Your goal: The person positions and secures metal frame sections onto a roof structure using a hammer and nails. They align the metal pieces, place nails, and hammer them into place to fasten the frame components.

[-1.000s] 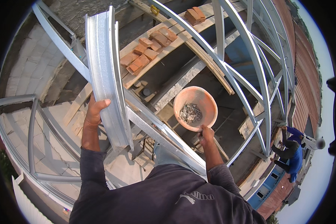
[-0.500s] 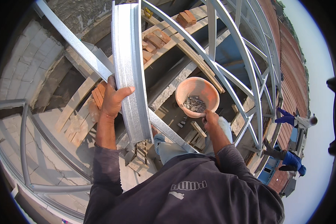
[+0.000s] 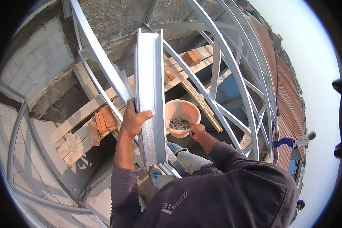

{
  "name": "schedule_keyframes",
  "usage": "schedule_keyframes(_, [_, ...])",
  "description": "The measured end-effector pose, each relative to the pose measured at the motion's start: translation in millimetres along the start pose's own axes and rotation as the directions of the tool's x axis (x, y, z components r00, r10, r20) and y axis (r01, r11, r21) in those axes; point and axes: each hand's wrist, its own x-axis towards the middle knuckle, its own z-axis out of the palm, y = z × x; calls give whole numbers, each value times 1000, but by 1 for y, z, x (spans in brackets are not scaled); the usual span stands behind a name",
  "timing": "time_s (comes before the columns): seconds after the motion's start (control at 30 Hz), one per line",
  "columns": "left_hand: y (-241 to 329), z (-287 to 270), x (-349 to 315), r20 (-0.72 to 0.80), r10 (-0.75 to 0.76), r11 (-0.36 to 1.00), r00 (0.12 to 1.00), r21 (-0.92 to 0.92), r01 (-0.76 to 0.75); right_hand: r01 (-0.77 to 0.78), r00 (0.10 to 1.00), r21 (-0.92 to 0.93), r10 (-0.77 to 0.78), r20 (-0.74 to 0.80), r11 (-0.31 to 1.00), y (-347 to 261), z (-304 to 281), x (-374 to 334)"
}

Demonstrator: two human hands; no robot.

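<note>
My left hand is closed round the left edge of a short galvanised steel channel, its thumb lying across the metal face. The channel stands lengthwise in front of me, with its open side turned up. Just right of it, my right hand grips the rim of an orange plastic bucket. Grey metal bits, too small to name, lie in the bottom of the bucket. Behind the channel runs a long steel truss bar, partly hidden by it.
Curved steel trusses rise on the right. Below, wooden planks span a gap and carry several bricks and another brick stack. A block wall stands at left. A person is far right, near red roofing.
My view has turned, so the channel appears farther right and lower. The bucket appears farther left, lower and closer to the channel. Both hands keep their hold.
</note>
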Motion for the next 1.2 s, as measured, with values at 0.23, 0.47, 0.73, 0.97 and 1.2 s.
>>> schedule_keyframes(0.23, [5,5,-2,13,7,997,1000,-71,-6,-10,998,166,-1,67,986,23,64,52])
schedule_keyframes(0.47, [19,24,2,-121,-127,990,985,-72,119,-69,998,190,65,28,979,-26,134,143])
schedule_keyframes(0.73, [26,19,6,-526,-233,937,818,-346,44,39,999,312,-41,-1,949,-166,262,280])
schedule_keyframes(0.97, [25,14,14,-624,-315,933,716,-340,114,-70,947,622,-144,286,780,-227,329,385])
schedule_keyframes(1.2, [25,4,1,-630,-369,917,683,-369,154,-182,945,412,43,325,893,-184,342,402])
